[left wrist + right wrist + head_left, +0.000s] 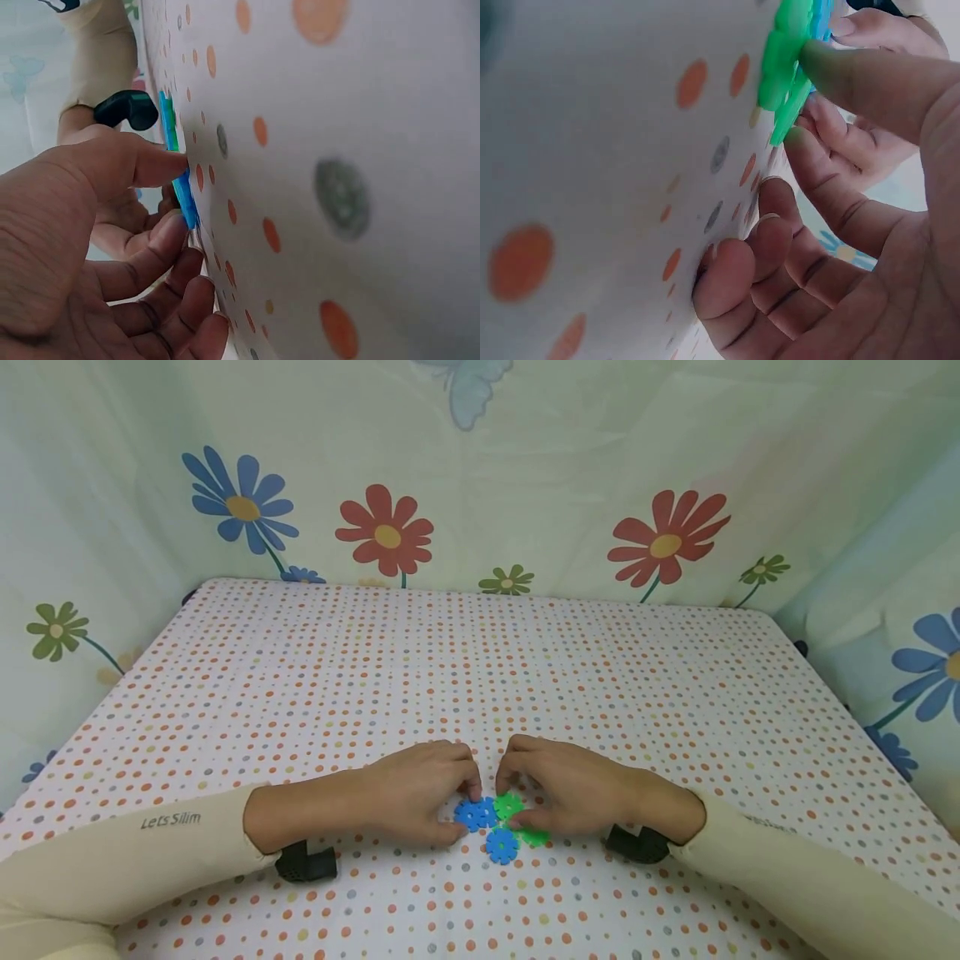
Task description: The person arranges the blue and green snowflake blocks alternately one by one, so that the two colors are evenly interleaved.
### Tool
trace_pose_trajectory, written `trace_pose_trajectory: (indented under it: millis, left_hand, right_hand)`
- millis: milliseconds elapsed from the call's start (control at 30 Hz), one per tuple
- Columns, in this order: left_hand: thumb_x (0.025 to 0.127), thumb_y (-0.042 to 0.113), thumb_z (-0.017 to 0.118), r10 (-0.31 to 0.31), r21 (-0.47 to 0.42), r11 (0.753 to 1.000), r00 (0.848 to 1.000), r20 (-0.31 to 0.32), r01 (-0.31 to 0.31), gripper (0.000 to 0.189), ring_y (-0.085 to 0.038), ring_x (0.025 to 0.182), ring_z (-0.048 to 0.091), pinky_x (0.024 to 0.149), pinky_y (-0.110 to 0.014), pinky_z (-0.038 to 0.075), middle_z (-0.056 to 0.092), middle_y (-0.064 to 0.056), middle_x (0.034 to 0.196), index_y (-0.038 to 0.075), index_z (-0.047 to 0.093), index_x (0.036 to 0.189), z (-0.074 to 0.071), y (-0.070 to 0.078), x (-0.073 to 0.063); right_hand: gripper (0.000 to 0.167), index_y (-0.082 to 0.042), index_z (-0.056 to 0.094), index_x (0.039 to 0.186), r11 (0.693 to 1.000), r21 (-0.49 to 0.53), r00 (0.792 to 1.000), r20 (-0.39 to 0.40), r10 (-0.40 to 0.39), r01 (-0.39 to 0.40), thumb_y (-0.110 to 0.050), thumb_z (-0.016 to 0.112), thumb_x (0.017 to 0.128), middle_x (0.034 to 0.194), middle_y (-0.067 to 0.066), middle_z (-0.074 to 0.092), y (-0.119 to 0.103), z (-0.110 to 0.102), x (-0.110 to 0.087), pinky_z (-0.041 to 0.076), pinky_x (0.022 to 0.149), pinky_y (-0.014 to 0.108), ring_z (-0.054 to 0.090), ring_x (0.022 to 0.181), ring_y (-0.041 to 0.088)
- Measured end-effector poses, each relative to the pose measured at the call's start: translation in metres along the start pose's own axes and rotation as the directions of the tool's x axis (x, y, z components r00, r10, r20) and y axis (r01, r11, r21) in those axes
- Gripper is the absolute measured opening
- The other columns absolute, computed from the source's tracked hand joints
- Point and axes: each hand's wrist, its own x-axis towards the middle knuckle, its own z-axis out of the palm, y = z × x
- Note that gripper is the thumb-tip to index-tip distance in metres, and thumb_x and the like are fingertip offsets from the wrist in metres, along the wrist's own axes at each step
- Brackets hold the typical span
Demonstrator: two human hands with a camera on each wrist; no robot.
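Several flat, notched plastic discs, blue and green, lie close together on the tablecloth in the head view. My left hand (pixel 420 789) pinches a blue disc (pixel 470 815) at the left of the cluster. In the left wrist view its thumb and index finger sit at the edge of that blue disc (pixel 184 196). My right hand (pixel 573 785) pinches a green disc (pixel 507 806) between thumb and index finger, its other fingers resting on the cloth. Another blue disc (pixel 502 846) lies nearest the body. A second green disc (pixel 536 838) is partly hidden under the right thumb.
A white tablecloth (pixel 420 668) with coloured dots covers the table. Behind and beside it hangs a flower-printed curtain (pixel 517 485). A black device (pixel 307 863) is on the left wrist and another black device (pixel 637 843) on the right.
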Motion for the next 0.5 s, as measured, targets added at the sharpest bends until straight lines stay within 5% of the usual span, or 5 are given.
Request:
trace_pose_trajectory:
  millis: [500]
  left_hand:
    - [0.075, 0.019, 0.075, -0.045, -0.154, 0.987, 0.998, -0.046, 0.037, 0.027, -0.002, 0.068, 0.049, 0.064, -0.019, 0.043, 0.057, 0.009, 0.074, 0.016, 0.063, 0.099, -0.0011, -0.0075, -0.0005]
  right_hand:
    - [0.030, -0.022, 0.059, 0.106, 0.999, -0.036, 0.999, -0.031, -0.018, 0.017, -0.033, 0.077, 0.084, 0.093, -0.013, 0.055, 0.0014, 0.0005, 0.0035, 0.045, 0.071, 0.021, 0.051, 0.079, 0.003]
